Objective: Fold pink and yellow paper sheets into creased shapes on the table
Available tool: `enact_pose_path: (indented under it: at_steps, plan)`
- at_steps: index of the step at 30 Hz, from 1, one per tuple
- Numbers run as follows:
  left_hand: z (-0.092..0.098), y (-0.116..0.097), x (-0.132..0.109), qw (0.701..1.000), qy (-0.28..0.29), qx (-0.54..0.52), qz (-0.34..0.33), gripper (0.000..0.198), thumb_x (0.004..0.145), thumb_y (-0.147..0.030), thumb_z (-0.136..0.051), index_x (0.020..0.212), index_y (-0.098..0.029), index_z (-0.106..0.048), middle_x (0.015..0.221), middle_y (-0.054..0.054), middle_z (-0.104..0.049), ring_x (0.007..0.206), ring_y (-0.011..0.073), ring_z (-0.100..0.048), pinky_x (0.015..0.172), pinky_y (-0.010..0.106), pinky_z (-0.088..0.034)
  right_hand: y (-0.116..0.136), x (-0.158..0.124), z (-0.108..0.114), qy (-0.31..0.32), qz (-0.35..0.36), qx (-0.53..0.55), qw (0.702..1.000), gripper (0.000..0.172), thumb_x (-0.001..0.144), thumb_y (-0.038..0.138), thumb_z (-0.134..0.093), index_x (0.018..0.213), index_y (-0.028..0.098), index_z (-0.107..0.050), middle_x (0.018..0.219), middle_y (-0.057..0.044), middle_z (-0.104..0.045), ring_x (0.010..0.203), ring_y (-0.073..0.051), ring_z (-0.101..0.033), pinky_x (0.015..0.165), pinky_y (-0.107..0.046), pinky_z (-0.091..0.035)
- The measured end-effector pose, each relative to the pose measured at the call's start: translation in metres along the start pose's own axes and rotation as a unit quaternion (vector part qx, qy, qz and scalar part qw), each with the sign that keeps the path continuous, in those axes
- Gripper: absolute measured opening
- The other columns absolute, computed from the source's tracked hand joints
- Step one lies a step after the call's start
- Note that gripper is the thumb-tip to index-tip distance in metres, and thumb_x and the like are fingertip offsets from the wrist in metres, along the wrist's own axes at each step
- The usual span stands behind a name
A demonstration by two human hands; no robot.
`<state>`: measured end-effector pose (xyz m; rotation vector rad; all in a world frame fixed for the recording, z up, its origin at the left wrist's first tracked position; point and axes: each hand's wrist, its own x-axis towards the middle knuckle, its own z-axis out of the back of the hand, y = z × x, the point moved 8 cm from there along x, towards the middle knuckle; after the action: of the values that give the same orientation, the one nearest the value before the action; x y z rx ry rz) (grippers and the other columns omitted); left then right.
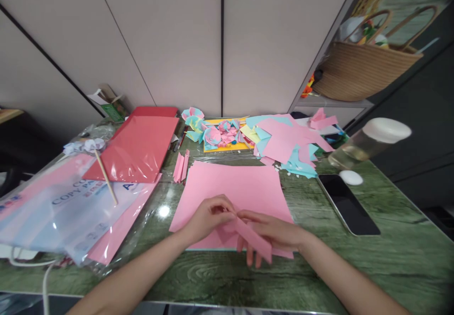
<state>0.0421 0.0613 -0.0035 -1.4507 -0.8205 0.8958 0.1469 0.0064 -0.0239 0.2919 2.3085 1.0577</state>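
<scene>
Both my hands hold a narrow folded strip of pink paper (253, 238) above a stack of pink paper sheets (234, 182). My left hand (212, 216) pinches the strip's upper left end between thumb and fingers. My right hand (269, 232) has its thumb and index finger closed at the same end, with the strip lying across its palm side and its other fingers curled below. The right fingers are slightly blurred. Left of the stack's far corner lie folded pink paper pieces (181, 166).
Paper flowers (220, 135) and pink and blue scraps (280, 137) lie behind the stack. At left are a red folder (138, 144), a copy paper bag (78, 211) and a wooden stick (105, 175). A phone (347, 204) and a clear bottle (365, 142) are at right.
</scene>
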Motion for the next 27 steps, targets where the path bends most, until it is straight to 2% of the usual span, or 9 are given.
enact_pose_path:
  at_steps: [3, 5, 7, 9, 14, 19, 23, 27]
  plan:
    - [-0.003, -0.002, -0.004, 0.999, -0.016, -0.001, -0.032, 0.022, 0.069, -0.037, -0.073, 0.067, -0.016, -0.065, 0.101, 0.008, -0.056, 0.101, 0.0212, -0.052, 0.087, 0.031, -0.039, 0.009, 0.003, 0.011, -0.080, 0.064, -0.014, 0.995, 0.052, 0.070, 0.041, -0.069, 0.116, 0.023, -0.051, 0.080, 0.001, -0.059, 0.056, -0.009, -0.054, 0.055, -0.023, -0.041]
    - [-0.005, -0.001, -0.006, 0.998, -0.030, -0.026, -0.041, 0.024, 0.067, -0.038, -0.075, 0.078, -0.019, -0.066, 0.116, 0.009, -0.050, 0.116, 0.0244, -0.045, 0.095, 0.033, -0.035, 0.018, 0.002, 0.026, -0.155, 0.108, -0.030, 0.982, 0.051, 0.065, 0.039, -0.073, 0.110, 0.021, -0.057, 0.074, 0.004, -0.055, 0.054, -0.006, -0.046, 0.055, -0.022, -0.038]
    - [-0.009, 0.007, -0.006, 0.997, -0.033, -0.075, -0.016, 0.039, 0.066, -0.041, -0.076, 0.097, -0.022, -0.062, 0.123, 0.009, -0.047, 0.120, 0.0261, -0.042, 0.095, 0.036, -0.037, 0.023, -0.001, 0.040, -0.225, 0.137, -0.050, 0.963, 0.050, 0.064, 0.036, -0.075, 0.107, 0.019, -0.059, 0.063, 0.008, -0.045, 0.053, -0.006, -0.039, 0.054, -0.021, -0.033]
    - [-0.013, 0.017, -0.006, 0.992, -0.030, -0.121, 0.024, 0.052, 0.066, -0.041, -0.076, 0.110, -0.023, -0.056, 0.124, 0.010, -0.048, 0.118, 0.0265, -0.044, 0.092, 0.037, -0.040, 0.025, -0.004, 0.049, -0.269, 0.147, -0.084, 0.948, 0.048, 0.066, 0.034, -0.073, 0.108, 0.019, -0.058, 0.056, 0.010, -0.034, 0.051, -0.006, -0.032, 0.052, -0.021, -0.027]
    - [-0.020, 0.027, -0.005, 0.976, -0.002, -0.205, 0.072, 0.056, 0.068, -0.034, -0.076, 0.117, -0.023, -0.052, 0.118, 0.008, -0.056, 0.107, 0.0233, -0.052, 0.086, 0.033, -0.042, 0.022, -0.005, 0.048, -0.292, 0.140, -0.188, 0.927, 0.039, 0.077, 0.037, -0.061, 0.111, 0.021, -0.050, 0.051, 0.011, -0.032, 0.047, -0.008, -0.028, 0.047, -0.022, -0.020]
    - [-0.014, 0.028, -0.004, 0.980, -0.009, -0.181, 0.078, 0.049, 0.069, -0.030, -0.075, 0.113, -0.022, -0.057, 0.111, 0.006, -0.060, 0.100, 0.0192, -0.054, 0.082, 0.028, -0.042, 0.026, -0.009, 0.035, -0.284, 0.156, -0.265, 0.908, 0.034, 0.086, 0.036, -0.049, 0.117, 0.023, -0.043, 0.052, 0.010, -0.031, 0.048, -0.010, -0.029, 0.047, -0.022, -0.020]
    - [-0.011, 0.026, -0.003, 0.983, -0.006, -0.168, 0.077, 0.046, 0.070, -0.029, -0.074, 0.112, -0.021, -0.058, 0.107, 0.006, -0.061, 0.097, 0.0182, -0.055, 0.080, 0.028, -0.042, 0.030, -0.013, 0.030, -0.273, 0.166, -0.276, 0.907, 0.033, 0.090, 0.038, -0.044, 0.120, 0.024, -0.042, 0.054, 0.009, -0.029, 0.049, -0.010, -0.030, 0.047, -0.022, -0.021]
    - [-0.006, 0.019, -0.002, 0.990, -0.009, -0.127, 0.062, 0.042, 0.070, -0.030, -0.073, 0.108, -0.020, -0.060, 0.109, 0.005, -0.060, 0.098, 0.0187, -0.054, 0.081, 0.027, -0.042, 0.032, -0.015, 0.030, -0.275, 0.171, -0.245, 0.914, 0.036, 0.088, 0.043, -0.046, 0.119, 0.024, -0.044, 0.057, 0.007, -0.039, 0.050, -0.011, -0.038, 0.049, -0.022, -0.028]
